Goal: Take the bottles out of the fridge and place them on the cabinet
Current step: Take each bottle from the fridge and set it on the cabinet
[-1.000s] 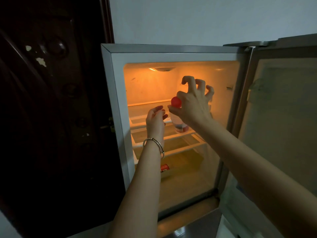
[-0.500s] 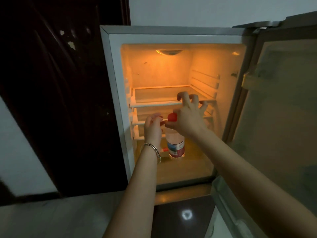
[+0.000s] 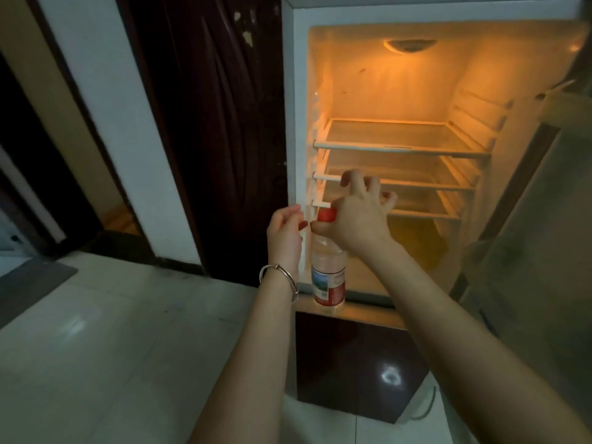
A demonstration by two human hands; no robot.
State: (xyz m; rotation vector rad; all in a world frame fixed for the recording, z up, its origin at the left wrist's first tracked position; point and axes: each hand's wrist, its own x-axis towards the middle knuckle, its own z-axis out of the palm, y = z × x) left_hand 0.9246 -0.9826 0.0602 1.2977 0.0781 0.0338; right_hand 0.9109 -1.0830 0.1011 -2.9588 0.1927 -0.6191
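Bottle [image 3: 328, 277] hangs from right hand [image 3: 355, 222] pinching its cap [image 3: 326, 215]; left hand [image 3: 285, 232], loosely curled and empty, should grip the body.

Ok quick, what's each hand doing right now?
Left hand: open, fingers loosely curled, holding nothing, just beside the bottle.
Right hand: pinching the bottle's red cap, other fingers spread.

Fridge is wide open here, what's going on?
A person's right grip pinches a clear bottle by its red cap, holding it upright at the lower left front edge of the open fridge. The left grip hovers beside the cap, loosely curled, holding nothing. The lit shelves in view look bare.
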